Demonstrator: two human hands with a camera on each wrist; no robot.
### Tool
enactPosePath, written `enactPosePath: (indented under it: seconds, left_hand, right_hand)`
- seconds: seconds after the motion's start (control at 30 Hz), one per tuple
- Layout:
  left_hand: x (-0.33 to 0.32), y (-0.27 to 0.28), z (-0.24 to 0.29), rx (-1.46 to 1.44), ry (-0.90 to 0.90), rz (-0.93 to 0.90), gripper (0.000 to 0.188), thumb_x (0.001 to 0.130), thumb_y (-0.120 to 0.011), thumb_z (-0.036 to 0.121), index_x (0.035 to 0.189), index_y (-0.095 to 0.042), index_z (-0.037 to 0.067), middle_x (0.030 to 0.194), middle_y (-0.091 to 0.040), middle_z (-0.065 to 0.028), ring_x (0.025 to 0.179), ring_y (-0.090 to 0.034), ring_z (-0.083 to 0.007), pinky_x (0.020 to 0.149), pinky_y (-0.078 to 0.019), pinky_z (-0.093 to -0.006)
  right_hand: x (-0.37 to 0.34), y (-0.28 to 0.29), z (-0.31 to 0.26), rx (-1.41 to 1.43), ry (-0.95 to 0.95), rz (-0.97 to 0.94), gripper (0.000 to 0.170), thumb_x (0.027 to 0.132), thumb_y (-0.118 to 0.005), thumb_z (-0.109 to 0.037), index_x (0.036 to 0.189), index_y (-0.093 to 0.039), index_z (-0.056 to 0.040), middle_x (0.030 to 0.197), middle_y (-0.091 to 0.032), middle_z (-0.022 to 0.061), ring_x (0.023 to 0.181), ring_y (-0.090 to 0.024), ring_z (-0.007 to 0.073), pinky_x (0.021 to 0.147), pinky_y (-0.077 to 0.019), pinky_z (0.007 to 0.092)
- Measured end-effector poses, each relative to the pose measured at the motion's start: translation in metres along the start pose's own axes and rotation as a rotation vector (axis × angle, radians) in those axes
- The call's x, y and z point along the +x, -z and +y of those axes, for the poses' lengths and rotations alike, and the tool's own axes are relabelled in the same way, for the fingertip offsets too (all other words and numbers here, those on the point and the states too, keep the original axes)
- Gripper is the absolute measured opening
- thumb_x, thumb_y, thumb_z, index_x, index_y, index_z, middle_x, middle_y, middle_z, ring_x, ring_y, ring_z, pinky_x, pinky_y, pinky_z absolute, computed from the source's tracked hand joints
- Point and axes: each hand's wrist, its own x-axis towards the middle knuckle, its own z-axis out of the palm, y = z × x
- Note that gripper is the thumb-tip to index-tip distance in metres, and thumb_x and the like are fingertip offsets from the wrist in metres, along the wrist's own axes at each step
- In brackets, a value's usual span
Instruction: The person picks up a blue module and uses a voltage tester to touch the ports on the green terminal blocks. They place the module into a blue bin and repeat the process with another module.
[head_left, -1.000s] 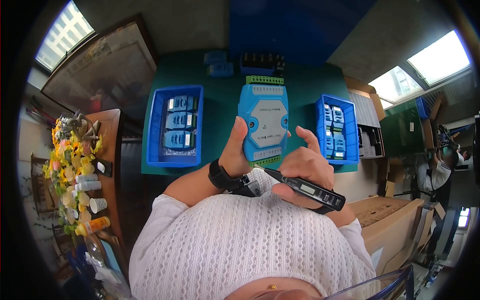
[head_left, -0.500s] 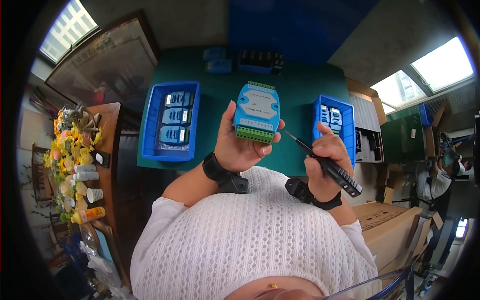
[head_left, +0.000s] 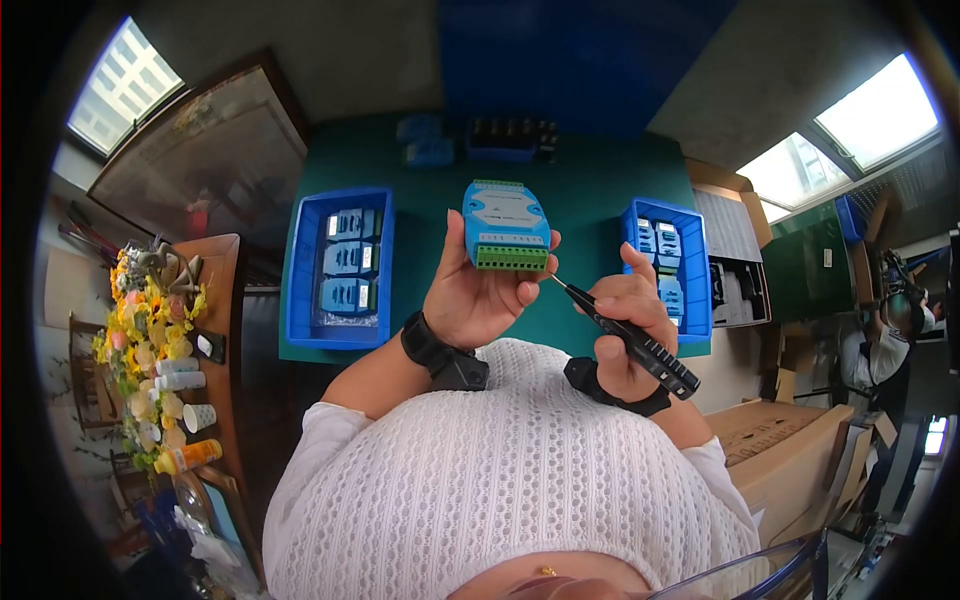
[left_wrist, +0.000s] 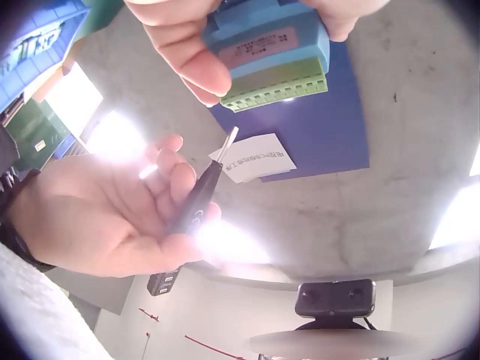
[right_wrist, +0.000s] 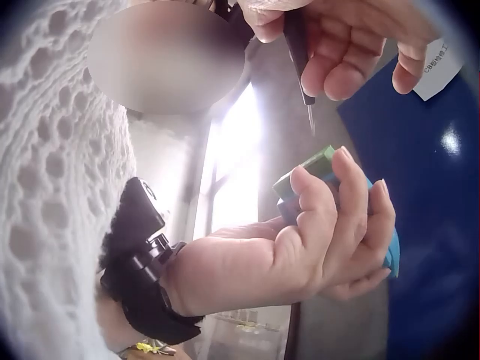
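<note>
Frame centre: module (head_left: pixel 503 215), left hand (head_left: pixel 475 303) gripping; probe (head_left: pixel 655 360), right hand (head_left: pixel 632 335) gripping. Step, seemingly: lining up; next needs steady aim at terminals (head_left: pixel 512 259).

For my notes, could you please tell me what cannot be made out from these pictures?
Head view: the lettering on the blue module is too small to read.
Left wrist: the top edge cuts off part of the module.
Right wrist: the left hand hides most of the module.
Right wrist: the right hand and top edge hide the rear of the black tool.

Green tabletop (head_left: pixel 420 190), two blue bins (head_left: pixel 340 336), blue pieces (head_left: pixel 430 153) behind
</note>
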Motion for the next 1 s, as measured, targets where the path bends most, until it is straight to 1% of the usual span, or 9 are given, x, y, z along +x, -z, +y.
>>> enactPosePath:
  seconds: [0.1, 0.3, 0.4, 0.7, 0.83, 1.0]
  left_hand:
    - [0.004, 0.002, 0.002, -0.030, 0.016, 0.001, 0.072, 0.085, -0.036, 0.060, 0.129, -0.033, 0.004, 0.123, -0.044, -0.0203, 0.107, -0.051, -0.0305, 0.076, -0.0541, -0.0316]
    - [0.009, 0.007, 0.005, -0.069, 0.038, -0.013, 0.072, 0.085, -0.035, 0.059, 0.130, -0.032, 0.003, 0.124, -0.042, -0.0207, 0.109, -0.049, -0.0311, 0.078, -0.0537, -0.0327]
    - [0.009, 0.009, 0.005, -0.068, 0.036, -0.019, 0.072, 0.085, -0.035, 0.059, 0.130, -0.031, 0.003, 0.125, -0.042, -0.0207, 0.110, -0.049, -0.0312, 0.078, -0.0536, -0.0330]
    - [0.006, 0.009, 0.005, -0.065, 0.018, 0.005, 0.071, 0.086, -0.035, 0.059, 0.131, -0.032, 0.005, 0.126, -0.041, -0.0203, 0.111, -0.047, -0.0320, 0.079, -0.0532, -0.0333]
    - [0.004, 0.007, 0.004, -0.034, 0.002, 0.058, 0.068, 0.086, -0.040, 0.057, 0.131, -0.034, 0.007, 0.128, -0.039, -0.0204, 0.109, -0.047, -0.0295, 0.076, -0.0510, -0.0316]
    - [0.002, 0.008, 0.002, -0.014, 0.007, 0.057, 0.068, 0.085, -0.040, 0.057, 0.131, -0.034, 0.007, 0.128, -0.039, -0.0204, 0.108, -0.048, -0.0300, 0.076, -0.0509, -0.0318]
  right_hand:
    - [0.003, 0.000, 0.002, -0.052, -0.021, -0.022, 0.023, 0.080, -0.063, -0.025, 0.089, -0.057, -0.0054, 0.073, -0.059, 0.0072, 0.070, -0.059, 0.0193, 0.101, -0.0259, 0.0460]
    - [0.002, -0.003, 0.009, -0.057, -0.041, -0.012, 0.020, 0.079, -0.063, -0.021, 0.090, -0.057, -0.0055, 0.074, -0.059, 0.0075, 0.071, -0.059, 0.0199, 0.100, -0.0257, 0.0462]
    - [0.002, -0.004, 0.011, -0.093, -0.027, -0.012, 0.020, 0.078, -0.063, -0.020, 0.090, -0.057, -0.0055, 0.075, -0.060, 0.0077, 0.071, -0.059, 0.0199, 0.100, -0.0259, 0.0465]
    - [0.000, -0.007, 0.015, -0.094, -0.001, -0.006, 0.026, 0.073, -0.071, -0.019, 0.090, -0.056, -0.0060, 0.073, -0.061, 0.0071, 0.069, -0.061, 0.0193, 0.100, -0.0260, 0.0469]
    - [0.000, -0.006, 0.011, -0.086, 0.014, -0.001, 0.027, 0.073, -0.072, -0.018, 0.090, -0.056, -0.0060, 0.073, -0.062, 0.0078, 0.070, -0.061, 0.0195, 0.100, -0.0260, 0.0470]
    - [-0.001, -0.009, 0.011, -0.084, 0.034, 0.001, 0.028, 0.071, -0.073, -0.015, 0.091, -0.056, -0.0055, 0.072, -0.061, 0.0079, 0.070, -0.061, 0.0198, 0.100, -0.0264, 0.0478]
